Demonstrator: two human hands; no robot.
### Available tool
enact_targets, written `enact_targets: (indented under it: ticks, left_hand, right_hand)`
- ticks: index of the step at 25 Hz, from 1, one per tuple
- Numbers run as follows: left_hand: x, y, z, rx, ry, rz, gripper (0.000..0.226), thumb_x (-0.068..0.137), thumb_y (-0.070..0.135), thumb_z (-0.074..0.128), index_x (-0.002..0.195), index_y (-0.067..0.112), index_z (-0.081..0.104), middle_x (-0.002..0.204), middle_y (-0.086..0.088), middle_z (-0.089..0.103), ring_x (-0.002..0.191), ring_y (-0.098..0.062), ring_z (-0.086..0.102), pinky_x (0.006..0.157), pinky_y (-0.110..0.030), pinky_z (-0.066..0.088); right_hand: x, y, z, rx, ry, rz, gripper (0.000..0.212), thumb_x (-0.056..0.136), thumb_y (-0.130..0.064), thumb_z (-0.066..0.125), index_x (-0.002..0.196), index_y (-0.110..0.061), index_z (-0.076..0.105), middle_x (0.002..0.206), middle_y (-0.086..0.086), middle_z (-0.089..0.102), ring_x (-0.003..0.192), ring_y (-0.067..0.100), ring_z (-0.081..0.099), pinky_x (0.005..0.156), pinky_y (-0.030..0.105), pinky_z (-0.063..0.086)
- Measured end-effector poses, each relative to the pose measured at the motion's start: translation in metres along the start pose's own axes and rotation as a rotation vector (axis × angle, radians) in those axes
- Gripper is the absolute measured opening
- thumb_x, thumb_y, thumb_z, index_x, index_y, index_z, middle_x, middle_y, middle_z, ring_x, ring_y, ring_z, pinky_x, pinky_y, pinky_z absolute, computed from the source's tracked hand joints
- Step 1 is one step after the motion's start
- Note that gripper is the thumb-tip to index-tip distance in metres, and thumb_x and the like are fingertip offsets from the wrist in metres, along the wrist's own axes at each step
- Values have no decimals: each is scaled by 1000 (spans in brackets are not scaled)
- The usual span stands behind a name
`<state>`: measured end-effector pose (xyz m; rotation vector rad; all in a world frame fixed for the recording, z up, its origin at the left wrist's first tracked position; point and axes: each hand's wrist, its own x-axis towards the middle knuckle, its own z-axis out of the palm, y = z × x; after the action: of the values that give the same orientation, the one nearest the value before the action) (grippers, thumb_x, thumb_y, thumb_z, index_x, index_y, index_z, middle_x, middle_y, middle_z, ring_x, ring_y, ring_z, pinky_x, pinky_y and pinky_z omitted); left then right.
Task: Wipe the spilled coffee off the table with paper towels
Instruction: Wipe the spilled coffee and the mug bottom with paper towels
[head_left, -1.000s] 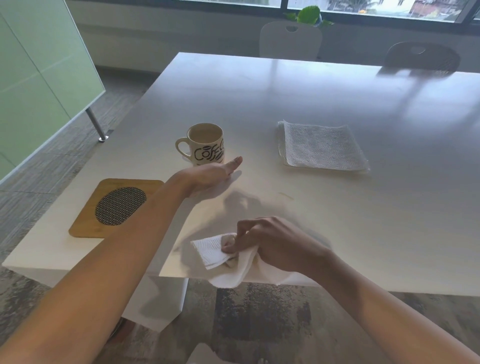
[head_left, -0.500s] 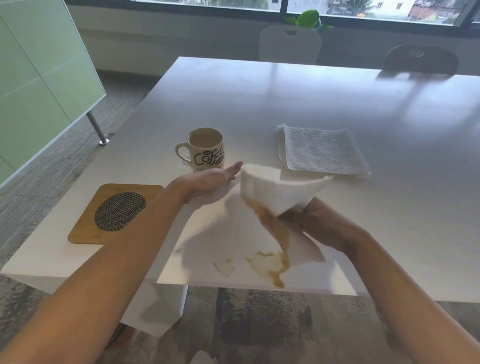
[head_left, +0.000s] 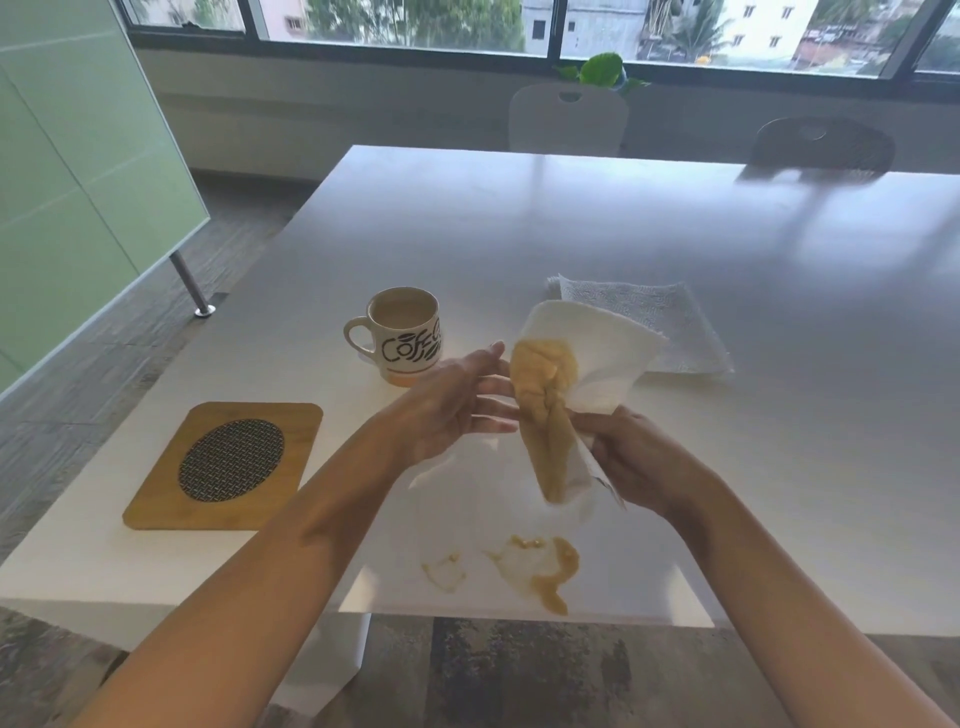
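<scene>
Spilled coffee (head_left: 540, 569) now lies uncovered near the table (head_left: 675, 249) edge, since your right hand (head_left: 639, 457), clamped on the soaked paper towel (head_left: 566, 395), lifted it toward your open left hand (head_left: 457, 405), so you must wipe again

The mug (head_left: 402, 336) bore black lettering that read "Coffe", the word running on around its side out of sight, with dark bean shapes beneath it. Nothing else carried readable text.
</scene>
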<state>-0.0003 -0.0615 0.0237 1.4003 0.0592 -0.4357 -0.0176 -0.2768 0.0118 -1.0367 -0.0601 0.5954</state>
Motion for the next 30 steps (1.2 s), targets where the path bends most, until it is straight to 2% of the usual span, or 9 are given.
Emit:
enact_targets:
  ticks: [4, 6, 11, 14, 16, 20, 26, 28, 30]
  left_hand:
    - [-4, 5, 1, -35, -42, 59, 30, 99, 34, 58, 91, 14, 78, 95, -15, 70, 80, -29, 70, 87, -44, 57]
    - [-3, 7, 1, -65, -58, 70, 27, 95, 34, 63, 89, 15, 81, 93, -14, 69, 76, -27, 70, 77, -39, 61]
    - [1, 11, 3, -80, -69, 86, 26, 89, 37, 71, 96, 15, 81, 101, -14, 70, 81, -28, 70, 72, -41, 62]
    - [3, 12, 3, -50, -38, 124, 19, 91, 34, 71, 96, 18, 81, 99, -9, 73, 82, -27, 68, 71, -43, 61]
    - [4, 12, 1, -33, -4, 138, 16, 92, 33, 71, 93, 21, 81, 97, -8, 73, 85, -29, 66, 70, -42, 60]
    - [3, 14, -5, -4, 66, 122, 17, 92, 34, 71, 97, 21, 79, 99, -9, 75, 85, -31, 67, 74, -45, 51]
    - [4, 15, -5, -19, 104, 124, 23, 97, 28, 62, 85, 23, 80, 102, -14, 76, 86, -33, 69, 73, -49, 61]
    - [2, 15, -5, -27, 104, 140, 19, 96, 23, 61, 90, 18, 78, 99, -14, 74, 85, -32, 69, 67, -45, 63]
    - [1, 14, -7, 28, 67, 190, 14, 92, 17, 66, 103, 15, 75, 100, -11, 75, 85, -27, 70, 66, -41, 61]
  right_hand:
    - [3, -2, -2, -19, 53, 54, 28, 96, 4, 50, 122, 5, 60, 95, 11, 76, 78, 17, 74, 67, 25, 59]
    - [3, -2, 0, -42, 65, 56, 31, 98, 1, 50, 128, 5, 57, 101, 13, 74, 81, 17, 74, 69, 25, 59]
    - [4, -4, 1, -85, 59, 39, 37, 100, 0, 45, 135, 11, 51, 124, 24, 64, 107, 32, 65, 92, 36, 55]
    - [2, -5, -2, -138, 73, 7, 36, 98, -1, 50, 131, 13, 54, 118, 23, 68, 94, 26, 70, 79, 30, 60]
    - [-1, -6, -7, -223, 125, -23, 34, 97, -1, 54, 128, 11, 58, 116, 21, 68, 89, 23, 69, 77, 26, 60]
    - [-2, -7, -19, -258, 242, -137, 27, 90, 8, 59, 115, 6, 67, 97, 15, 76, 78, 21, 73, 74, 31, 58]
    - [-1, -12, -21, -231, 238, -225, 19, 89, 5, 59, 94, 0, 77, 86, 13, 78, 70, 19, 74, 64, 25, 58]
    - [1, -16, -18, -219, 266, -208, 14, 80, 3, 62, 84, 2, 76, 75, 22, 70, 63, 29, 67, 57, 24, 53]
    - [2, -19, -19, -194, 296, -187, 21, 63, 0, 59, 84, 2, 61, 74, 22, 41, 62, 35, 37, 54, 29, 35]
